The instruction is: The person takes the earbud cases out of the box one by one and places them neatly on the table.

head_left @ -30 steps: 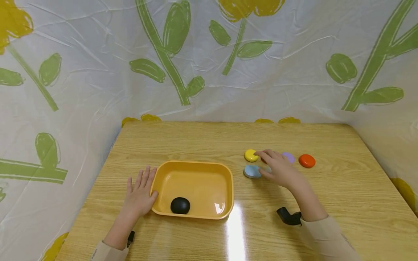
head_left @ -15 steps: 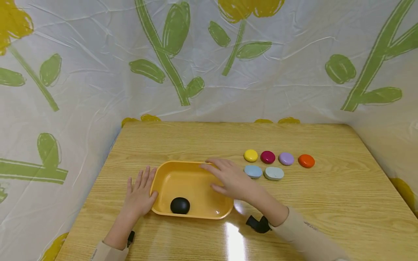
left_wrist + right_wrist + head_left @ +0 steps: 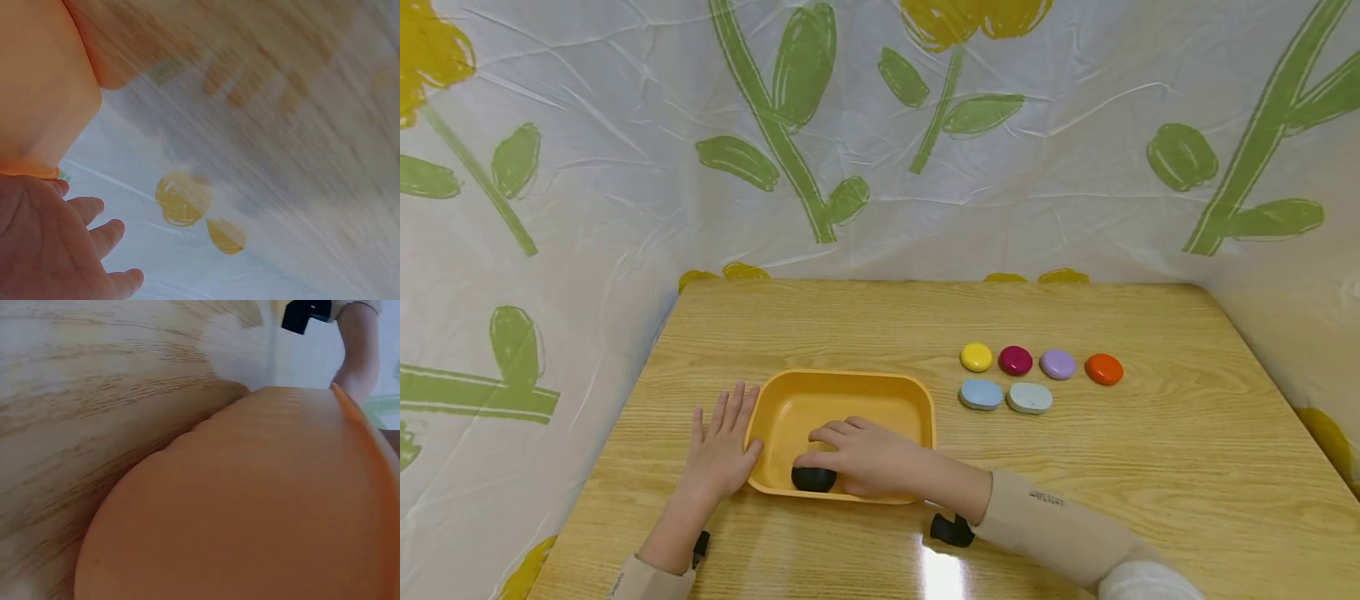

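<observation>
A smooth black egg-shaped piece [image 3: 814, 479] lies at the front of a yellow-orange plastic tray [image 3: 842, 374]. My right hand [image 3: 872, 458] reaches into the tray from the right, fingers spread and slightly bent; one finger overlaps the top of the black piece. On the tray's left side, my left hand [image 3: 721, 450] lies flat with straight fingers, its thumb at the rim. The left wrist view shows those fingers [image 3: 106, 237] beside the tray's outer wall [image 3: 44, 81]. In the right wrist view the tray wall [image 3: 250, 506] fills the picture and hides the right hand.
Right of the tray lie two rows of smooth pieces: yellow [image 3: 976, 357], dark red [image 3: 1015, 361], lilac [image 3: 1057, 364] and orange-red [image 3: 1104, 369] behind, light blue [image 3: 981, 395] and pale grey-green [image 3: 1030, 398] in front. A flower-printed sheet [image 3: 925, 225] surrounds the wooden table [image 3: 1120, 467].
My right hand has moved left from over the coloured pieces, across the tray's right rim, down to the black piece. The left hand, tray and pieces have stayed in place.
</observation>
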The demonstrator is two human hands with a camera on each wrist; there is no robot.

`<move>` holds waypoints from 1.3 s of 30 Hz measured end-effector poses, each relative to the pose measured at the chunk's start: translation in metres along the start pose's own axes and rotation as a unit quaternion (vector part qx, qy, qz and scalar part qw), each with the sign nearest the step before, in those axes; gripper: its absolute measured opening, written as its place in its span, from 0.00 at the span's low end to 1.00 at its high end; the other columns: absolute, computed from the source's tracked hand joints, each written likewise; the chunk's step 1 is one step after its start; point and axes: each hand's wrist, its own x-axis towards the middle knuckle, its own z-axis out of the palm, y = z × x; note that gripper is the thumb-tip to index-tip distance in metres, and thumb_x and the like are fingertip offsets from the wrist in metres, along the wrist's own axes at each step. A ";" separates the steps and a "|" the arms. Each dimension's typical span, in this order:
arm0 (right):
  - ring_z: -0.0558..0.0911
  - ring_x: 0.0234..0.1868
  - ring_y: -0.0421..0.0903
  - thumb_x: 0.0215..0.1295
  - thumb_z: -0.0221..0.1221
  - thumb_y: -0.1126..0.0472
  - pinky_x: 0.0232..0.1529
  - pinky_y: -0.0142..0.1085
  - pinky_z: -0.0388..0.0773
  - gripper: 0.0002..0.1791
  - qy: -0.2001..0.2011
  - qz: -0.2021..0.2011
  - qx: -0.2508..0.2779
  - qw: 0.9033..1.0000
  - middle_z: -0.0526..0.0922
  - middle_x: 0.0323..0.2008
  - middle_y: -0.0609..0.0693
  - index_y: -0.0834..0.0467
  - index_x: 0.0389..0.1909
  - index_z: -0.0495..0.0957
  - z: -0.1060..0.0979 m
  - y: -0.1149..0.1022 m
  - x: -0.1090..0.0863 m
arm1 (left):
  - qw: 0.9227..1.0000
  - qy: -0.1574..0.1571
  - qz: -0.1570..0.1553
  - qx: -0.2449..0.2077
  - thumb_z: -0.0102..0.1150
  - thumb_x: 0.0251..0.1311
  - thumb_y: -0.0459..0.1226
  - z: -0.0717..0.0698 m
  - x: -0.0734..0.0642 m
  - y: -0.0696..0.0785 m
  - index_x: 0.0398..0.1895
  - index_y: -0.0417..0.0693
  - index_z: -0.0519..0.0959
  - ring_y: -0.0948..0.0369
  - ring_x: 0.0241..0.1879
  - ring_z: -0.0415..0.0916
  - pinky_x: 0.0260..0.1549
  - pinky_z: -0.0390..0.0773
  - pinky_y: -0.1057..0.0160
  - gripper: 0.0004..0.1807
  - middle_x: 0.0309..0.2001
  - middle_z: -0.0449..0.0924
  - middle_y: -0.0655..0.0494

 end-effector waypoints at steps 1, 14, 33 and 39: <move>0.69 0.59 0.45 0.60 0.59 0.55 0.56 0.39 0.70 0.30 -0.003 -0.007 0.001 1.000 0.69 0.60 0.50 0.42 0.64 0.63 0.002 0.000 0.001 | 1.000 0.000 0.000 0.000 0.43 0.64 0.43 0.000 0.000 0.000 0.73 0.49 0.41 0.44 0.70 0.35 0.62 0.30 0.39 0.37 0.72 0.37 0.45; 0.69 0.59 0.44 0.58 0.60 0.53 0.55 0.39 0.70 0.34 -0.059 -0.032 -0.011 0.998 0.67 0.61 0.49 0.37 0.65 0.61 0.022 0.002 0.013 | 1.000 0.001 0.002 -0.003 0.43 0.64 0.42 0.001 0.000 0.001 0.73 0.49 0.41 0.45 0.70 0.34 0.62 0.29 0.38 0.37 0.72 0.37 0.45; 0.74 0.49 0.41 0.58 0.61 0.55 0.46 0.34 0.74 0.23 -0.062 -0.026 0.014 0.998 0.72 0.51 0.45 0.43 0.55 0.67 0.024 0.005 0.018 | 1.000 0.007 0.005 -0.005 0.44 0.64 0.42 0.000 -0.001 0.001 0.73 0.49 0.41 0.44 0.70 0.34 0.62 0.30 0.38 0.37 0.72 0.38 0.44; 0.72 0.46 0.41 0.54 0.63 0.59 0.44 0.34 0.74 0.25 -0.073 -0.003 0.017 0.997 0.71 0.50 0.45 0.41 0.53 0.69 0.023 0.013 0.011 | 1.000 0.006 0.004 -0.003 0.43 0.64 0.42 0.000 -0.001 0.001 0.73 0.49 0.41 0.44 0.70 0.35 0.62 0.30 0.38 0.37 0.72 0.38 0.44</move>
